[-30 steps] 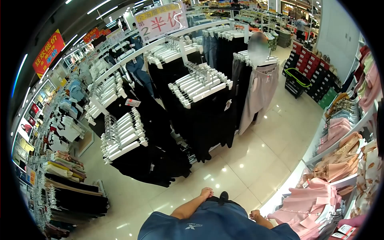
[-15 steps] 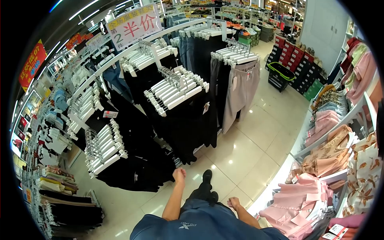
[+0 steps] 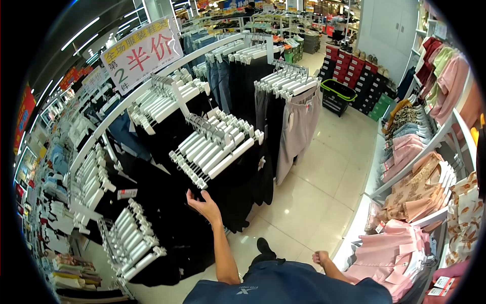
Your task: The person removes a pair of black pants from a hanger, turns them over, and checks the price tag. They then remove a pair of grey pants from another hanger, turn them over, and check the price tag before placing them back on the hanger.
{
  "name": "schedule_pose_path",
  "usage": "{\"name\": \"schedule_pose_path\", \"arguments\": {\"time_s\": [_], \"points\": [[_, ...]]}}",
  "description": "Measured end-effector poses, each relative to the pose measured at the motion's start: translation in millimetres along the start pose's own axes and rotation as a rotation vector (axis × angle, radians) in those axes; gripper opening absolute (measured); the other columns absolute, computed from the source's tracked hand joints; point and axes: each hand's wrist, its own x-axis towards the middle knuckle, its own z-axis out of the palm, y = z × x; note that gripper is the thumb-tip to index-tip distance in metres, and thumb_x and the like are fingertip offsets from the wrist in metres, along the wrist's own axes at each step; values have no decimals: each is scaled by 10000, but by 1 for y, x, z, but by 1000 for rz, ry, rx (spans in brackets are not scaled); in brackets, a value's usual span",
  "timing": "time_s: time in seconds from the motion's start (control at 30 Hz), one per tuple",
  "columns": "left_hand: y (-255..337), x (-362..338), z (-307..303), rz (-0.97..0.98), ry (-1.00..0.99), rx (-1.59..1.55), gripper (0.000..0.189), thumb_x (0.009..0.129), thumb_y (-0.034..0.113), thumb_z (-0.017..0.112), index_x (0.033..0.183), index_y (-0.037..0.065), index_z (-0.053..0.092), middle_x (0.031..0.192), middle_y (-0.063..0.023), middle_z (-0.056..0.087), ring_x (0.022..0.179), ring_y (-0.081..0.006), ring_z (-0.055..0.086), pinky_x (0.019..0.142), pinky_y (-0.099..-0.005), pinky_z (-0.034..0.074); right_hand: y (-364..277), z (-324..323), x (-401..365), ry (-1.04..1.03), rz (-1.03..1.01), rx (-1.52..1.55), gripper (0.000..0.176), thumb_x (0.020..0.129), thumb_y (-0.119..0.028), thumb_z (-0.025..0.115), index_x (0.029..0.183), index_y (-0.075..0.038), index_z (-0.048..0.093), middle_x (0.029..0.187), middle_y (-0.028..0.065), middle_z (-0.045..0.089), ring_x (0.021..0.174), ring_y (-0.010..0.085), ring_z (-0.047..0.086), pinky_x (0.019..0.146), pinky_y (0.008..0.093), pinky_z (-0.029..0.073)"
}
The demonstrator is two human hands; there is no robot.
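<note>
My left hand (image 3: 204,206) is raised with its fingers apart, close to the front of a rack of black trousers (image 3: 230,195). It holds nothing. Just above it are the white clip hangers (image 3: 215,147) carrying those trousers. To its left, another row of white hangers (image 3: 134,240) bears more black garments. My right hand (image 3: 320,257) hangs low over the floor with its fingers curled in, and nothing shows in it. The pink tops (image 3: 387,253) on the right-hand rack are nearest to it.
A curved white rail (image 3: 126,93) with a sale sign (image 3: 142,53) runs above the trousers. Light grey trousers (image 3: 298,129) hang at its right end. Beyond on the tiled floor (image 3: 324,177) stands a black basket (image 3: 338,97) beside stacked shoe boxes (image 3: 367,91). Patterned blouses (image 3: 415,190) hang at right.
My left hand has risen toward the black trousers and opened from a fist. The body has stepped closer, so the rack appears nearer. My right hand stays curled and low.
</note>
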Motion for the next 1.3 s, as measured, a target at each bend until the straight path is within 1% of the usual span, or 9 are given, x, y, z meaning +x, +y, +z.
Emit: {"name": "schedule_pose_path", "arguments": {"time_s": [0.23, 0.33, 0.47, 0.6, 0.83, 0.97, 1.03, 1.1, 1.3], "points": [[2, 17, 2, 194, 91, 80, 404, 796, 110, 667, 1109, -36, 458, 1116, -171, 421, 1033, -327, 438, 906, -427, 367, -216, 211, -56, -213, -559, -100, 129, 885, -170, 555, 886, -44, 583, 708, 37, 594, 592, 117, 552, 536, 251, 464], [10, 18, 0, 255, -12, 267, 262, 805, 113, 646, 962, -58, 525, 1005, -172, 444, 979, -357, 441, 851, -436, 372, -287, 311, -96, -129, -923, -218, 356, 946, -291, 536, 1175, -18, 522, 1074, 77, 598, 884, 142, 578, 732, 284, 489], [10, 16, -5, 237, -212, 245, 259, 806, 127, 632, 943, -57, 511, 941, -164, 459, 909, -358, 440, 803, -460, 361, -339, 405, -178, -159, -1344, -185, 504, 941, -299, 538, 1336, -5, 432, 1253, 142, 526, 1109, 212, 526, 941, 306, 412], [14, 13, -9, 93, -440, -5, 243, 810, 75, 618, 977, -59, 503, 915, -203, 496, 862, -395, 475, 775, -461, 392, -349, 440, -200, -206, -1464, -332, 504, 943, -296, 512, 1347, -11, 409, 1349, 139, 447, 1218, 259, 452, 1008, 336, 362], [14, 9, -7, -56, -485, -95, 173, 846, 54, 575, 977, -52, 537, 749, -171, 568, 650, -326, 553, 616, -377, 441, -354, 430, -180, -91, -1425, -290, 644, 930, -343, 521, 1420, 3, 288, 1436, 191, 338, 1256, 310, 411, 1049, 392, 326], [2, 10, -7, -44, -435, -80, 211, 882, 137, 568, 969, -54, 545, 727, -181, 571, 625, -338, 550, 594, -376, 439, -376, 426, -182, -212, -1414, -324, 551, 941, -323, 507, 1378, -10, 386, 1312, 170, 508, 1180, 286, 497, 1028, 350, 349], [4, 10, -6, -24, -398, -73, 216, 889, 148, 564, 959, -55, 543, 689, -154, 547, 578, -283, 517, 564, -354, 420, -377, 432, -183, -160, -1488, -364, 379, 940, -272, 518, 1192, 11, 529, 1099, 167, 602, 1037, 255, 577, 917, 317, 417], [10, 7, 0, -38, -296, -135, 240, 912, 172, 538, 963, -63, 534, 652, -89, 491, 556, -175, 424, 528, -318, 376, -381, 433, -190, -168, -1509, -402, 315, 933, -270, 529, 1057, 20, 539, 936, 167, 593, 897, 243, 586, 814, 335, 440], [11, -6, 8, -68, -109, 10, 446, 983, 336, 448, 812, -74, 479, 632, -78, 431, 590, -182, 388, 557, -344, 331, -404, 409, -194, -413, -1355, -553, 360, 914, -343, 574, 906, 8, 495, 685, 109, 527, 624, 186, 508, 617, 336, 419]]}}
